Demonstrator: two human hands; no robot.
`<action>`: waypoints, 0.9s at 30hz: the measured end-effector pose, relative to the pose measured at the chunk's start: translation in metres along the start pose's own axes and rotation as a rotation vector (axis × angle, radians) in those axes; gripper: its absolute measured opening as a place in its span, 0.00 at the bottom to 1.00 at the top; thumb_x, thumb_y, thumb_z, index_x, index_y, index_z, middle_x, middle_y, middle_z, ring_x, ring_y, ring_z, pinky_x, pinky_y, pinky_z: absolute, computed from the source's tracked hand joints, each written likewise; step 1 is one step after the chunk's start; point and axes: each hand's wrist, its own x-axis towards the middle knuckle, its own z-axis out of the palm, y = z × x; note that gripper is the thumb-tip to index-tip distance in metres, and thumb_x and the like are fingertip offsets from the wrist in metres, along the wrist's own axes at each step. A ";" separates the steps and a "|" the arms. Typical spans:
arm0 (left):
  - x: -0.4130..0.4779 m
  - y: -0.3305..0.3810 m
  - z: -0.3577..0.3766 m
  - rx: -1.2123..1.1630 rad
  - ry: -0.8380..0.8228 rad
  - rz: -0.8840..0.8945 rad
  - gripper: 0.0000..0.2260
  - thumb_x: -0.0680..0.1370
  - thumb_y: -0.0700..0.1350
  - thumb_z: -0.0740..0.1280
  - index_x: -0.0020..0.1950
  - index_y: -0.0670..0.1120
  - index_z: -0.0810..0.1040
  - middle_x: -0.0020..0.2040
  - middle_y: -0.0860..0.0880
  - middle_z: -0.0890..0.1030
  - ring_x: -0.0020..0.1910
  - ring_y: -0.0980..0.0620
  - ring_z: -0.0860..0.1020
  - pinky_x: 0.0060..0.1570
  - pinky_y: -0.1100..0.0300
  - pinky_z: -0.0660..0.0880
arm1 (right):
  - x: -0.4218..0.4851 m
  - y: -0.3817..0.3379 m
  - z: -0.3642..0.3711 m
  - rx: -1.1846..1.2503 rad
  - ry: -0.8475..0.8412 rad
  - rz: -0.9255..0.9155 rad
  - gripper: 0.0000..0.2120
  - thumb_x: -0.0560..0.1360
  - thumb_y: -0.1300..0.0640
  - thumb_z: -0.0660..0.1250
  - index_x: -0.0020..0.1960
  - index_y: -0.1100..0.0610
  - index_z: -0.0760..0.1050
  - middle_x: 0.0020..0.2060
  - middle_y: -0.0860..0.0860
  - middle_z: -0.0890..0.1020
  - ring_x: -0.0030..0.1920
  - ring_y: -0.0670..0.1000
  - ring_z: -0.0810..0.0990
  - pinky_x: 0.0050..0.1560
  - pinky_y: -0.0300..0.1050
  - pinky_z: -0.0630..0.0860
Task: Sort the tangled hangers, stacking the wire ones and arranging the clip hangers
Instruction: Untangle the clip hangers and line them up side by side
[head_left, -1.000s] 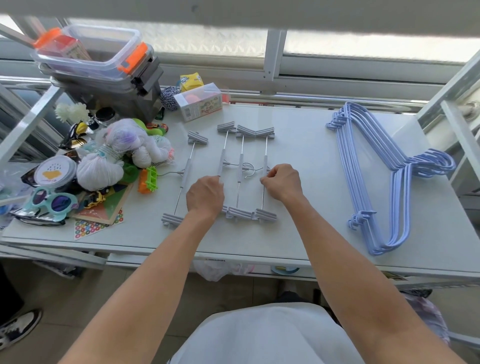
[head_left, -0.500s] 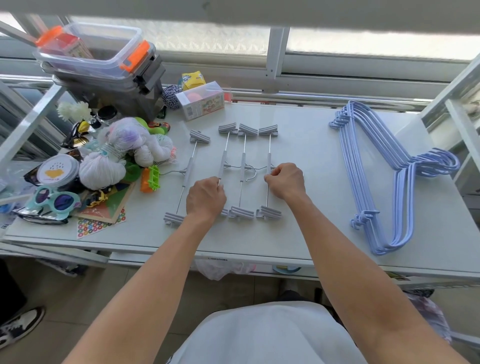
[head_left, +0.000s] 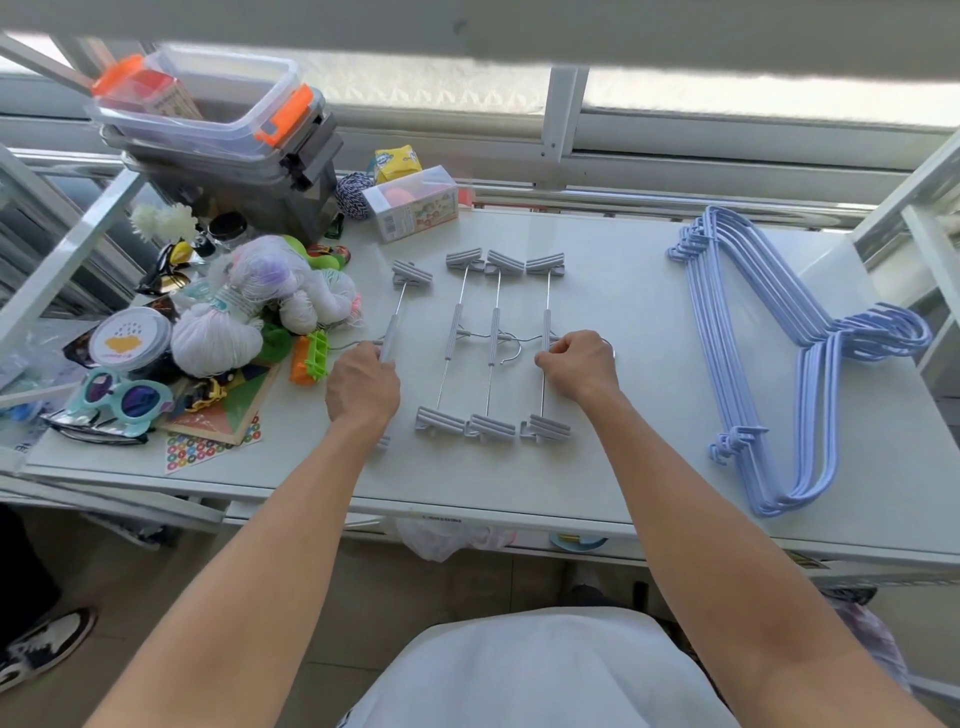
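Left of the row of three clip hangers (head_left: 493, 332), a fourth clip hanger (head_left: 396, 322) lies slanted and apart. The left hand (head_left: 363, 387) is curled over its grey middle sleeve, pinching it. That sleeve looks the sensible hold: these seem light, stiff rods, the bare metal probably slick, and lifting by one end clip would likely let it swing. At the row's right edge, the right hand (head_left: 579, 366) has its fingers curled on the centre of the last hanger (head_left: 545, 322). Well right of the row, the blue wire hangers (head_left: 818, 364) lie stacked. They look thin and springy, and their hooks may snag.
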 end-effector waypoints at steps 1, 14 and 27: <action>-0.002 0.002 0.000 -0.016 0.006 0.020 0.09 0.78 0.45 0.65 0.53 0.41 0.80 0.51 0.39 0.82 0.52 0.38 0.78 0.50 0.52 0.74 | 0.000 -0.001 -0.001 -0.001 -0.001 -0.001 0.10 0.68 0.58 0.68 0.30 0.54 0.72 0.28 0.49 0.75 0.37 0.53 0.74 0.32 0.40 0.67; 0.003 0.017 -0.023 -0.377 0.349 0.089 0.13 0.79 0.43 0.62 0.37 0.40 0.74 0.33 0.42 0.79 0.33 0.44 0.72 0.33 0.56 0.63 | 0.002 0.001 0.001 0.008 0.012 0.014 0.10 0.68 0.57 0.68 0.41 0.64 0.81 0.36 0.57 0.82 0.39 0.54 0.77 0.41 0.45 0.76; 0.008 0.012 -0.055 -0.444 0.423 0.048 0.11 0.78 0.46 0.63 0.45 0.41 0.82 0.40 0.46 0.82 0.39 0.47 0.77 0.40 0.60 0.70 | 0.004 0.001 0.000 0.011 0.009 0.036 0.10 0.68 0.56 0.68 0.41 0.63 0.81 0.37 0.57 0.84 0.39 0.53 0.77 0.38 0.42 0.72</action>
